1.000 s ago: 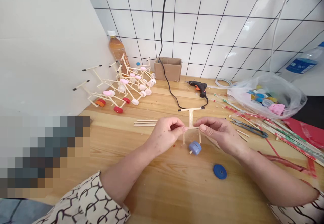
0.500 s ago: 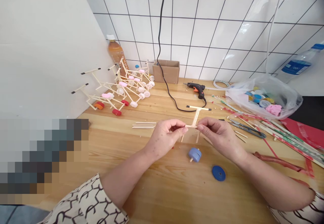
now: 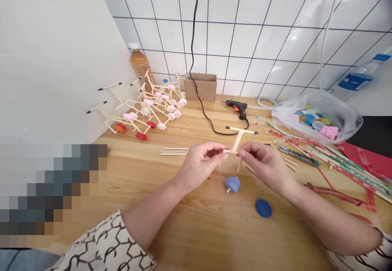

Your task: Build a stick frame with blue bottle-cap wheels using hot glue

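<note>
My left hand [image 3: 200,164] and my right hand [image 3: 263,162] pinch the two ends of a cross stick on a small wooden stick frame [image 3: 237,140], held just above the wooden table [image 3: 190,230]. The frame has a T-shaped handle with black tips pointing away from me. A light blue bottle cap [image 3: 232,184] with a stick through it lies on the table right below the frame. A dark blue cap [image 3: 263,208] lies flat nearer to me on the right.
Several finished stick carts with cap wheels [image 3: 143,107] stand at the back left by an orange bottle [image 3: 139,62]. A glue gun [image 3: 239,107], cardboard box [image 3: 200,86], scissors [image 3: 298,155], loose sticks [image 3: 174,151], a bag of caps [image 3: 318,117] and red strips [image 3: 339,195] lie around.
The frame has tilted slightly, its T handle swinging to the right. The light blue cap sits a little further left and back relative to my hands.
</note>
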The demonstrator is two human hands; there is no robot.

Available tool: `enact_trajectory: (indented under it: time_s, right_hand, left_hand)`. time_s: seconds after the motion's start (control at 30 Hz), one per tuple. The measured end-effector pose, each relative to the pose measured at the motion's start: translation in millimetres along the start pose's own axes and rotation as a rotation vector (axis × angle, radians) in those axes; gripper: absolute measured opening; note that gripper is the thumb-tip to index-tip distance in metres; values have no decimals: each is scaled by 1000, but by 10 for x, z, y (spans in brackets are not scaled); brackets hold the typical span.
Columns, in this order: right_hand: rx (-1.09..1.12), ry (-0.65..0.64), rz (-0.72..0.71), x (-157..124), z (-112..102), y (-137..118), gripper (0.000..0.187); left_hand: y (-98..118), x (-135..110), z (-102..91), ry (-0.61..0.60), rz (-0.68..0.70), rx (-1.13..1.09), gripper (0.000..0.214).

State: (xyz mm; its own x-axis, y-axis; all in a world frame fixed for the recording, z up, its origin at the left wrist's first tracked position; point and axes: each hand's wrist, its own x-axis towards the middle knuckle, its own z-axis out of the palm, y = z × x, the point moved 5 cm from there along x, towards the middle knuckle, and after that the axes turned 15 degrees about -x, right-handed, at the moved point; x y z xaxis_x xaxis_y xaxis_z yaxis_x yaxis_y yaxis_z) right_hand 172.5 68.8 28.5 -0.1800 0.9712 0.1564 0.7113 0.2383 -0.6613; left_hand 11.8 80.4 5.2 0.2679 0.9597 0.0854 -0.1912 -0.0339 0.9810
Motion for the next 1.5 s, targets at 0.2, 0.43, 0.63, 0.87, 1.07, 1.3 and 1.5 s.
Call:
enact_trajectory:
  time_s: [0.2,0.43,0.63,0.87,1.07,1.3,1.5]
  right_hand:
    - [-42,26,-42,6,-18,-29,24]
    - [111,-63,3,-7,8,33,31]
    - [111,-87,-16,-11,26,34,25]
    - [37,-64,-64,-19,59,-10,24]
    - [37,-74,-56,-16,16,-14,23]
    - [44,-31,-77,0,1,-20,24]
    - [115,168,111,-8,-183,138,23]
  left_hand:
    - [14,13,-15,-8,-1,-19,18]
    - [28,22,-39,29,-30,16,13]
    - [0,25,-68,55,-29,-53,15]
    - [-4,22,-57,61,-24,-53,16]
    - [13,13,-38,55,-35,-39,13]
    - [-44,3,14,-11,-58,-38,21]
    - [-75,14,-1,-104,-128,24,22]
